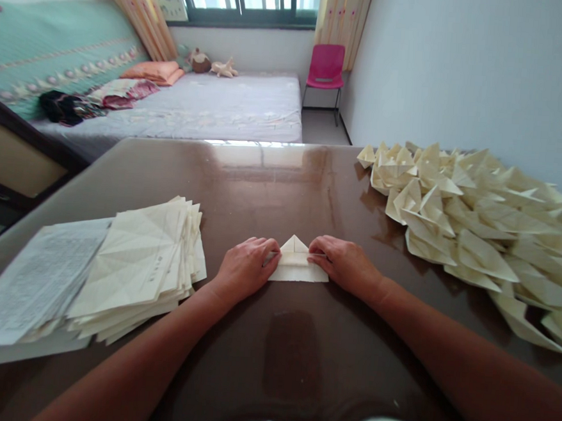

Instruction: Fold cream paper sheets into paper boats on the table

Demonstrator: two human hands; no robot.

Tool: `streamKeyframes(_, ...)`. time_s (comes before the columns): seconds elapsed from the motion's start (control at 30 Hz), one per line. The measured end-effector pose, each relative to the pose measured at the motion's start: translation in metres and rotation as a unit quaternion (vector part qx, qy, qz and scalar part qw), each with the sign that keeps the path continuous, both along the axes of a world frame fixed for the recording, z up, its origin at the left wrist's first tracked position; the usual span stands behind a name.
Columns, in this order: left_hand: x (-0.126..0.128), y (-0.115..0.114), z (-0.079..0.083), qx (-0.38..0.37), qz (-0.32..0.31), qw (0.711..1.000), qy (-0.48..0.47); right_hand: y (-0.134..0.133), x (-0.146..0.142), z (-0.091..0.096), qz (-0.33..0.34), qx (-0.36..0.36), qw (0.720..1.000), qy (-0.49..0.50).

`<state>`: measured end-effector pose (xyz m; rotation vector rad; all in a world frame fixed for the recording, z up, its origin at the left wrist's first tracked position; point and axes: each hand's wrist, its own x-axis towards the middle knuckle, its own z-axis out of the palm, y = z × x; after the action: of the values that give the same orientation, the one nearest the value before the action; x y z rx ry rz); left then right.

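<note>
A cream sheet of paper (298, 274), partly folded, lies flat on the table in front of me, with a pointed peak at its far side and a straight strip along its near edge. My left hand (248, 264) grips the left side of this paper, fingers curled and thumb against the fold. On the opposite side my right hand (344, 264) pinches the right end of the same fold. Both hands rest close to the tabletop, and the fingertips hide the two ends of the crease.
To the left lie a stack of creased cream sheets (134, 251) and a pile of printed pages (40, 283). A large heap of folded paper boats (473, 211) covers the right side of the brown glossy table (263, 196). Beyond stand a bed (240, 105) and a pink chair (326, 66).
</note>
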<state>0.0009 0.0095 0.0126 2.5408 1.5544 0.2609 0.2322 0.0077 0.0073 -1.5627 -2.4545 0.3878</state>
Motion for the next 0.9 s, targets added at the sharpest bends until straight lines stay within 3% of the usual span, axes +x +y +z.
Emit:
streamKeyframes(0.23,0.005,-0.003,-0.004,0.026,0.001,0.999,0.048,0.003,-0.002,-0.002,0.004,0.006,1.0,-0.019)
streamKeyframes(0.33,0.006,-0.006,-0.005,0.077,-0.004,0.995,0.066,0.005,-0.002,-0.001,0.006,-0.001,1.0,-0.01)
streamKeyframes(0.47,0.008,-0.015,-0.006,0.151,-0.127,0.979,0.058,0.006,-0.001,0.0,0.003,-0.005,1.0,0.001)
streamKeyframes(0.57,0.012,-0.021,-0.006,0.116,-0.198,0.971,0.058,0.006,-0.001,-0.001,0.005,-0.005,1.0,0.008)
streamKeyframes(0.7,0.016,-0.026,-0.007,0.075,-0.195,0.975,0.074,0.006,-0.001,0.0,0.004,-0.009,1.0,0.012)
streamKeyframes(0.9,0.015,-0.029,-0.007,0.069,-0.189,0.974,0.1,0.008,-0.002,-0.001,0.0,-0.013,1.0,0.009)
